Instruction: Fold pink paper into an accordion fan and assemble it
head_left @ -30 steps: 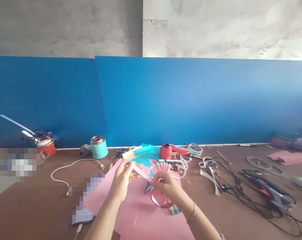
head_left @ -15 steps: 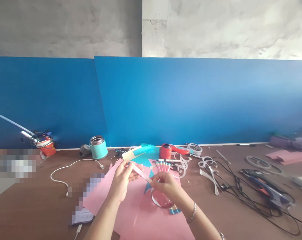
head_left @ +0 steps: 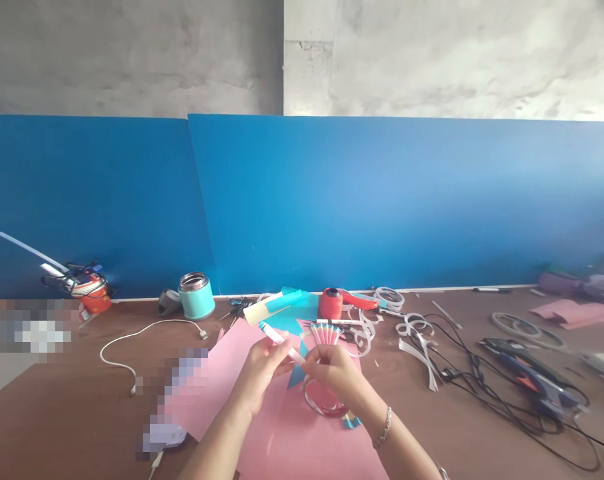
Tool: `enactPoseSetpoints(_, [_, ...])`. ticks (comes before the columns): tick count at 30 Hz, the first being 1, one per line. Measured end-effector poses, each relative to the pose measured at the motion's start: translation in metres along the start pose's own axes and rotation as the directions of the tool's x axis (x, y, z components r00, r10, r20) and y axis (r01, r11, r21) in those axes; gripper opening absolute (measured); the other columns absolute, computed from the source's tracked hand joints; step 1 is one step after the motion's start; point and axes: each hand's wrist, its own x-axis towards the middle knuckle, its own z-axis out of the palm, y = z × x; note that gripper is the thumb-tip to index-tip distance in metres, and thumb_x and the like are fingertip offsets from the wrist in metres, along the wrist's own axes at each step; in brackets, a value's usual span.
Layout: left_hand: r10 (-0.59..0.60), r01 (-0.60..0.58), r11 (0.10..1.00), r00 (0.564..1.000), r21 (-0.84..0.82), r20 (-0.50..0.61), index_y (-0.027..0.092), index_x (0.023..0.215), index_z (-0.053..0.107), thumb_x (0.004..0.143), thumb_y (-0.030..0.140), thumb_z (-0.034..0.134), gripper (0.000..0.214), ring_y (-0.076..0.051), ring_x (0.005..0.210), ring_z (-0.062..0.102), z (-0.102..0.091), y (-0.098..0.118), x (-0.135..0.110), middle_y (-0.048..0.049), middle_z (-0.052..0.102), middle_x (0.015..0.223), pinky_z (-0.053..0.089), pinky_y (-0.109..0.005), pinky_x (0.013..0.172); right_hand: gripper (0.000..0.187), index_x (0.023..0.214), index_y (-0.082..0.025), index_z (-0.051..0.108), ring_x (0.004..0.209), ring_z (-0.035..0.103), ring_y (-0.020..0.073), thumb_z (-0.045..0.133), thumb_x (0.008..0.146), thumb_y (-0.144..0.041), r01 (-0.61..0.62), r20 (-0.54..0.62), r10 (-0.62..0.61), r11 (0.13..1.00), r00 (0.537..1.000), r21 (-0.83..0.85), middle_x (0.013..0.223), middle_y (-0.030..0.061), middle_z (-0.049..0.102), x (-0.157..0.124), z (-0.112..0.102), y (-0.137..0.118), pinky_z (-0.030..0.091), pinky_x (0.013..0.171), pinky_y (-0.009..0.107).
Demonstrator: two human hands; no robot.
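Between my two hands stretches a narrow pale pink paper strip (head_left: 276, 335) with a blue tip at its far left end. My left hand (head_left: 263, 373) pinches the strip along its middle, thumb on top. The near end is gripped in the fingertips of my right hand (head_left: 335, 370). Just below my right hand is a thin ring (head_left: 326, 399), perhaps a roll of tape, partly hidden by the hand. Large pink paper sheets (head_left: 282, 440) lie under both hands. Behind the right hand sits a pleated pink paper piece (head_left: 326, 333) with blue tips.
Blue paper (head_left: 295, 317), a red hair-dryer-like tool (head_left: 332, 303) and a turquoise cup (head_left: 197, 297) stand toward the back. White curled strips (head_left: 417, 353), black cables (head_left: 475, 373) and a dark glue-gun-like tool (head_left: 537, 380) lie to the right. A white cable (head_left: 127, 337) lies left.
My left hand has slid down along the strip toward my right hand, so the blue-tipped far end now shows. The right hand has barely moved.
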Motion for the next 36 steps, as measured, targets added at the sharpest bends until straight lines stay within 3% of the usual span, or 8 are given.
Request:
enactPoseSetpoints(3, [-0.035, 0.035, 0.997, 0.999, 0.063, 0.006, 0.012, 0.093, 0.069, 0.067, 0.053, 0.070, 0.049, -0.026, 0.085, 0.070, 0.004, -0.002, -0.001, -0.0138, 0.074, 0.091, 0.054, -0.034, 0.077, 0.011, 0.056, -0.016, 0.057, 0.054, 0.045, 0.0093, 0.063, 0.064, -0.021, 0.037, -0.022, -0.037, 0.999, 0.999, -0.009, 0.061, -0.0003, 0.058, 0.000, 0.000, 0.000, 0.033, 0.050, 0.021])
enactPoseSetpoints(7, [-0.006, 0.009, 0.998, 0.999, 0.066, -0.045, 0.013, 0.089, 0.071, 0.068, 0.052, 0.069, 0.045, -0.026, 0.080, 0.071, 0.002, -0.002, 0.002, -0.0118, 0.075, 0.083, 0.055, -0.035, 0.073, 0.010, 0.062, -0.016, 0.063, 0.056, 0.046, 0.0106, 0.064, 0.066, -0.026, 0.063, -0.103, -0.076, 0.990, 0.992, -0.125, 0.068, 0.0010, 0.060, 0.000, 0.001, 0.001, 0.035, 0.052, 0.022])
enactPoseSetpoints(13, [0.087, -0.066, 0.986, 0.987, 0.151, -0.137, 0.014, 0.086, 0.072, 0.070, 0.051, 0.068, 0.041, -0.026, 0.077, 0.071, -0.002, 0.001, 0.005, -0.0089, 0.075, 0.078, 0.056, -0.031, 0.066, 0.017, 0.081, -0.019, 0.069, 0.055, 0.049, 0.0117, 0.055, 0.074, -0.027, 0.101, -0.063, -0.115, 0.976, 0.991, -0.194, 0.065, -0.0001, 0.059, -0.006, 0.004, -0.003, 0.036, 0.050, 0.022])
enactPoseSetpoints(20, [0.172, -0.137, 0.964, 0.974, 0.228, -0.144, 0.017, 0.094, 0.072, 0.073, 0.053, 0.063, 0.043, -0.027, 0.085, 0.070, -0.003, -0.001, 0.006, -0.0081, 0.075, 0.089, 0.056, -0.030, 0.065, 0.028, 0.102, -0.019, 0.054, 0.043, 0.050, 0.0108, 0.049, 0.078, -0.032, 0.030, 0.064, -0.033, 0.999, 0.997, 0.042, 0.063, -0.0006, 0.065, -0.007, 0.007, 0.001, 0.029, 0.034, 0.018])
enactPoseSetpoints(25, [0.154, -0.133, 0.977, 0.981, 0.165, -0.122, 0.017, 0.099, 0.071, 0.072, 0.053, 0.065, 0.045, -0.027, 0.088, 0.069, -0.007, -0.001, 0.008, -0.0075, 0.075, 0.090, 0.056, -0.034, 0.075, 0.033, 0.109, -0.020, 0.045, 0.033, 0.044, 0.0071, 0.049, 0.078, -0.032, 0.044, 0.085, -0.050, 0.996, 0.995, 0.080, 0.066, -0.0015, 0.068, -0.009, 0.012, 0.002, 0.028, 0.033, 0.017])
enactPoseSetpoints(28, [0.167, -0.144, 0.981, 0.968, 0.132, -0.189, 0.016, 0.102, 0.070, 0.070, 0.052, 0.067, 0.048, -0.027, 0.087, 0.070, -0.015, 0.002, 0.011, -0.0079, 0.075, 0.090, 0.056, -0.035, 0.077, 0.039, 0.113, -0.020, 0.039, 0.033, 0.041, 0.0074, 0.051, 0.079, -0.037, 0.055, 0.022, -0.056, 0.996, 0.998, 0.067, 0.063, -0.0037, 0.064, -0.007, 0.010, 0.004, 0.027, 0.033, 0.018])
enactPoseSetpoints(32, [0.202, -0.179, 0.978, 0.943, 0.109, -0.266, 0.015, 0.103, 0.069, 0.071, 0.053, 0.067, 0.050, -0.027, 0.087, 0.070, -0.030, 0.005, 0.017, -0.0103, 0.074, 0.093, 0.057, -0.035, 0.076, 0.022, 0.090, -0.019, 0.051, 0.047, 0.050, 0.0100, 0.049, 0.083, -0.040, 0.110, -0.048, -0.110, 0.994, 0.993, -0.006, 0.061, -0.0022, 0.060, -0.005, 0.004, 0.005, 0.035, 0.046, 0.020])
enactPoseSetpoints(36, [0.195, -0.174, 0.980, 0.941, 0.100, -0.276, 0.014, 0.103, 0.068, 0.072, 0.053, 0.066, 0.050, -0.025, 0.085, 0.070, -0.034, 0.006, 0.018, -0.0115, 0.074, 0.095, 0.057, -0.033, 0.074, 0.029, 0.063, -0.018, 0.052, 0.048, 0.047, 0.0117, 0.049, 0.082, -0.040, 0.042, -0.031, -0.047, 0.988, 0.998, -0.150, 0.049, -0.0016, 0.053, -0.005, 0.002, 0.003, 0.032, 0.048, 0.023])
